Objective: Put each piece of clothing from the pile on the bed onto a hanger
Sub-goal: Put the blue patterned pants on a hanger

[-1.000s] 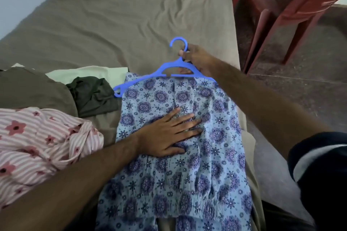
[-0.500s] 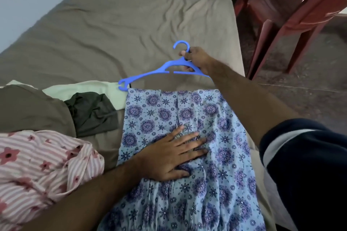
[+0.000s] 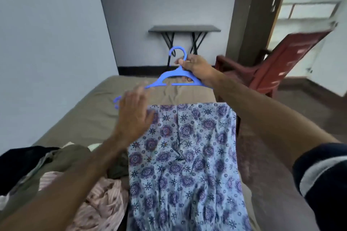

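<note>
A light blue garment with a purple flower print [image 3: 187, 159] lies flat on the bed [image 3: 93, 118]. My right hand [image 3: 195, 67] grips a blue plastic hanger [image 3: 169, 77] at its neck and holds it in the air beyond the garment's top edge. My left hand [image 3: 134, 116] hovers above the garment's top left corner with fingers spread, blurred, just in front of the hanger's left arm. It holds nothing. The hanger's left tip is partly hidden behind that hand.
A pile of clothes sits at the left: a pink striped piece [image 3: 105, 202], an olive one [image 3: 62, 163] and a dark one [image 3: 20, 163]. A red plastic chair [image 3: 272, 69] stands right of the bed. A small folding table [image 3: 184, 29] is against the far wall.
My left hand has lifted off the garment and moved up toward the hanger. My right hand has raised the hanger off the bed. The camera has tilted upward.
</note>
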